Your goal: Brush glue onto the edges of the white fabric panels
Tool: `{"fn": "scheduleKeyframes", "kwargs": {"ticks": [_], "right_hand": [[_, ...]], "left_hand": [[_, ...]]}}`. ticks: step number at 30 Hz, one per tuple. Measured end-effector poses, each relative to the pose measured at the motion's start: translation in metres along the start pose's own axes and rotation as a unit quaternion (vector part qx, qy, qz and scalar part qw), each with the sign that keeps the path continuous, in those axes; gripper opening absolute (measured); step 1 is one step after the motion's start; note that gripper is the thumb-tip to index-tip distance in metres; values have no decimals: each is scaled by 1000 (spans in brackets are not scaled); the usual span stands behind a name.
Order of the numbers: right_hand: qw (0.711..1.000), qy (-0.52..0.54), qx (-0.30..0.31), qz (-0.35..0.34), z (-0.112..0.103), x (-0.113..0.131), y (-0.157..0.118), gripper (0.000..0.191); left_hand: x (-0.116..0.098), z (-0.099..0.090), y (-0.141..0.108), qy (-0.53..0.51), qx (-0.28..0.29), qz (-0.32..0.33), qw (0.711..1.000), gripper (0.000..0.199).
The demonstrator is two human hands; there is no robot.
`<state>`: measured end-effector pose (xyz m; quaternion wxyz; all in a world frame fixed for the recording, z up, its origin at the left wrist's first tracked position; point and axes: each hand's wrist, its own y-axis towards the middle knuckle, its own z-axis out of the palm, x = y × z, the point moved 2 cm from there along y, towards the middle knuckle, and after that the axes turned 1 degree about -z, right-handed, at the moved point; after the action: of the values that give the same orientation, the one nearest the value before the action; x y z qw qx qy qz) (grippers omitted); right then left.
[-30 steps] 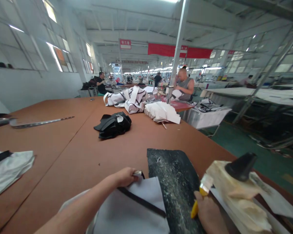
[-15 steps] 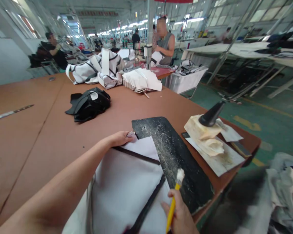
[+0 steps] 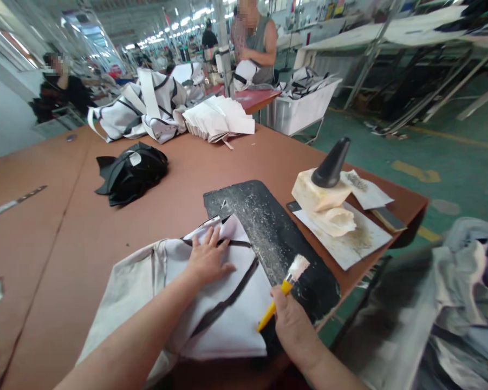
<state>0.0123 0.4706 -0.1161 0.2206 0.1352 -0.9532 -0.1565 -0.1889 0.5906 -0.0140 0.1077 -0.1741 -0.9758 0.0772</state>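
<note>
A white fabric piece with black strips, sewn like part of a bag, lies at the front of the table, its right side over a black board speckled with white residue. Flat on the fabric near its upper edge rests my left hand, fingers spread. My right hand grips a yellow-handled brush at the fabric's right edge. The brush's whitish bristles point up and away, above the board. To the right, a black cone-shaped nozzle stands on a yellowed, glue-stained block.
Stained white sheets lie beneath the block. A black folded item, stacked white pieces and white bags sit farther back on the brown table. A metal ruler is at left. Co-workers sit beyond.
My left hand has gone from holding the fabric's upper corner to lying flat on it. The fabric now lies flatter. My right hand has turned the brush so it tilts further right.
</note>
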Motion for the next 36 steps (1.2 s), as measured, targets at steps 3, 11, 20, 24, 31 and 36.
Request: {"fn": "scheduleKeyframes", "kwargs": {"ticks": [3,11,20,24,31,36], "right_hand": [[1000,-6,-21,-4,-13,-23,-6,35],[998,54,45,3,-65,-48,26,24],[725,538,-182,391,-183,-211,102,38],[688,558,-169,432,-171,-226,124,31],[815,372,-145,421,-132,-218,138,16],[866,267,-107,410,-126,-219,143,13]], "left_hand": [[-21,-4,-2,10,-35,-5,999,66],[-37,26,16,-4,-81,51,995,56],[-19,57,27,-16,-133,85,987,60],[-19,58,28,-11,-162,96,982,60],[-17,63,23,0,-205,115,972,55],[-17,67,21,10,-191,176,966,46]]}}
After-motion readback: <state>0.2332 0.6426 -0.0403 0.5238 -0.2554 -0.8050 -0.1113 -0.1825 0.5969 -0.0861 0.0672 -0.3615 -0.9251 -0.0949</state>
